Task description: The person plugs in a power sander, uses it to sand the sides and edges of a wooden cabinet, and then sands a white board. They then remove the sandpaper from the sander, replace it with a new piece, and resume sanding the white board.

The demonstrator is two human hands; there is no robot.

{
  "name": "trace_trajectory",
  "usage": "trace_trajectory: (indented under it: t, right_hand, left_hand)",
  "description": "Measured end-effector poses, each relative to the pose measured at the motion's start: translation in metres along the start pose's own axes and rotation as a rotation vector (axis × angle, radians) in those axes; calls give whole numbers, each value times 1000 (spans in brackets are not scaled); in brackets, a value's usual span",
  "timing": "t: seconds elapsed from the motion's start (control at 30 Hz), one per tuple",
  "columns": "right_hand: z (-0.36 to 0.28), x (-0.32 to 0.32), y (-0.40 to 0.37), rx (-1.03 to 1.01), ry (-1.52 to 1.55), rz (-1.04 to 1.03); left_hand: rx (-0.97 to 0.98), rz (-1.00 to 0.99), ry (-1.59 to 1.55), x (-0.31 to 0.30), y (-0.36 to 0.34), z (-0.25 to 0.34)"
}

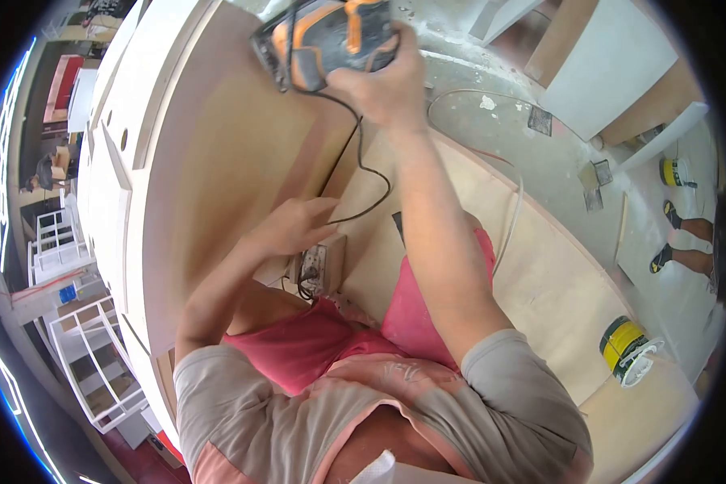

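Note:
My right hand (383, 89) is wrapped round an orange and black power sander (331, 44) at the top of the view. The sander is held against or close to the tan wooden panel (226, 121); contact cannot be made out. Its black cord (369, 168) hangs down in a loop toward my left hand (294, 230). That hand is bent at the wrist, with fingers loosely stretched out and nothing seen in them. Just below it, a power strip (313, 266) with plugged cords lies beside a small wood block.
A pale curved board (540, 266) lies to my right, with a yellow and black bucket (625, 348) on it. Dark sanding sheets (540, 121) and a hose lie on the floor. Another person's feet (673, 230) stand at far right, near another bucket (676, 172). White frames (97, 363) stand left.

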State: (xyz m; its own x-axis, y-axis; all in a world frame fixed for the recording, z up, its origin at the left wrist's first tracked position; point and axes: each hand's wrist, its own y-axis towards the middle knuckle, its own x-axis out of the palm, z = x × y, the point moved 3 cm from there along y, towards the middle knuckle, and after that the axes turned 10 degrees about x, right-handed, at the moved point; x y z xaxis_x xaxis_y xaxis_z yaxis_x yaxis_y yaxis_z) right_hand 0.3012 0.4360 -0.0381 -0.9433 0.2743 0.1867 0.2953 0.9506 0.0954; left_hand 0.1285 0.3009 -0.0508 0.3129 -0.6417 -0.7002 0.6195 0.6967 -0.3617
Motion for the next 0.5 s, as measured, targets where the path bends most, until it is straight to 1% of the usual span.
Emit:
trace_trajectory:
  t: [0.03,0.07,0.13,0.17,0.2,0.23,0.27,0.3,0.33,0.37,0.4,0.43,0.47,0.5]
  right_hand:
    - [8,15,-6,20,15,-32]
    - [15,25,-11,18,18,-41]
    - [24,41,-23,-161,-140,2]
    - [30,38,-28,-193,-210,20]
    - [44,37,-29,-199,-208,25]
    - [64,35,-26,-36,-90,-3]
    - [73,34,-23,121,24,-30]
    - [78,33,-18,101,18,-23]
    - [84,31,-13,259,81,-3]
    - [88,29,-12,424,142,16]
    - [79,30,-10,414,130,18]
    - [60,34,-6,368,189,21]
    - [42,36,-1,318,245,21]
    - [27,40,0,303,226,17]
  left_hand:
    - [15,92,-21,-8,-19,-1]
    - [11,101,-21,-19,-35,5]
    - [-148,337,-40,-47,-66,14]
    - [-147,336,-35,-50,-78,13]
    - [-137,476,-63,-57,-89,12]
    - [-122,616,-95,-63,-99,11]
    - [-107,620,-95,-70,-105,16]
    - [-48,676,-13,-85,-110,28]
    - [10,733,66,-99,-115,41]
    - [42,1000,-32,-107,-124,60]
    - [67,1266,-139,-116,-133,79]
    - [414,1371,158,-138,-141,99]
    - [534,1204,300,-174,-180,114]
    - [732,998,178,-194,-187,162]
